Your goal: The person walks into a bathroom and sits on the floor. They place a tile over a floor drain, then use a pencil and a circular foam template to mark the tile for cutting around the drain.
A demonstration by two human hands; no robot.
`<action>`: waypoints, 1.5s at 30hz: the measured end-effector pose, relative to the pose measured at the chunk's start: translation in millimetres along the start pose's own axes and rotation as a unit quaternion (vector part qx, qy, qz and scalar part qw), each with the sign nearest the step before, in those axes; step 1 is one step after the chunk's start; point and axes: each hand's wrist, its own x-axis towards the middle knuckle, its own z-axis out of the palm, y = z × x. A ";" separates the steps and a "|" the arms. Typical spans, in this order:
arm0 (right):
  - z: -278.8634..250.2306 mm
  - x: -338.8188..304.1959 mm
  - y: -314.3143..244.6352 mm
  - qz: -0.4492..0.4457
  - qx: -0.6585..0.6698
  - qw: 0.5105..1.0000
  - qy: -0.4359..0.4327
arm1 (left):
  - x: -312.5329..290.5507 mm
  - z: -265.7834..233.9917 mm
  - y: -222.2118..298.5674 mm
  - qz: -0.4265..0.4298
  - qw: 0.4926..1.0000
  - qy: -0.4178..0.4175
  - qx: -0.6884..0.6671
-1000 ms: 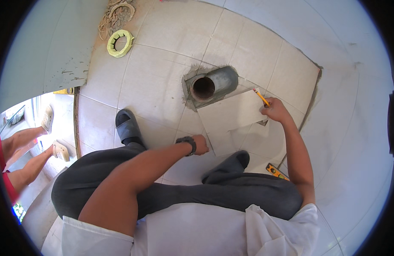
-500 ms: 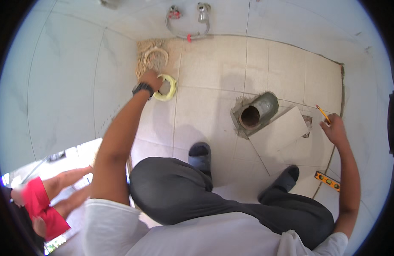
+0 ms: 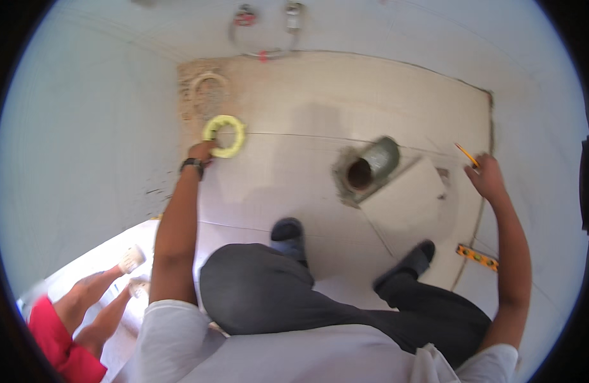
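Observation:
A pale yellow ring (image 3: 239, 142) is in my left hand (image 3: 202, 152), which grips its near left side. The fingers reach under or through the ring and are partly hidden by blur. Beyond it, a rough patch of mortar (image 3: 191, 105) with a round mark lies in the floor's far left corner. At the right, my right hand (image 3: 489, 175) pinches a yellow pencil (image 3: 465, 154), its tip pointing up and left. Left of that hand a loose cream tile (image 3: 406, 198) lies tilted against a grey-green pipe with an open end (image 3: 378, 159).
A yellow spirit level (image 3: 477, 257) lies by my right forearm. A hose (image 3: 278, 54) with two valves hangs on the far wall. Walls close in left and right. My sandalled feet (image 3: 288, 236) stand on the cream floor. A person in red shorts (image 3: 58, 338) is at lower left.
My left hand has moved toward me, from the ring's far left side to its near left side. The view has shifted, sliding the floor leftward. My right hand still holds the pencil.

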 end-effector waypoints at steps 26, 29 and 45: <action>76.2 93.0 -97.1 0.063 0.423 0.886 -0.180 | -217.5 307.4 166.7 0.196 0.870 -0.442 0.102; 85.5 100.4 -96.8 0.060 0.411 0.887 -0.202 | -209.8 316.7 157.0 0.164 0.871 -0.458 0.064; 118.3 123.8 -88.3 0.019 0.329 0.917 -0.224 | -200.4 342.5 135.0 0.304 0.882 -0.312 0.179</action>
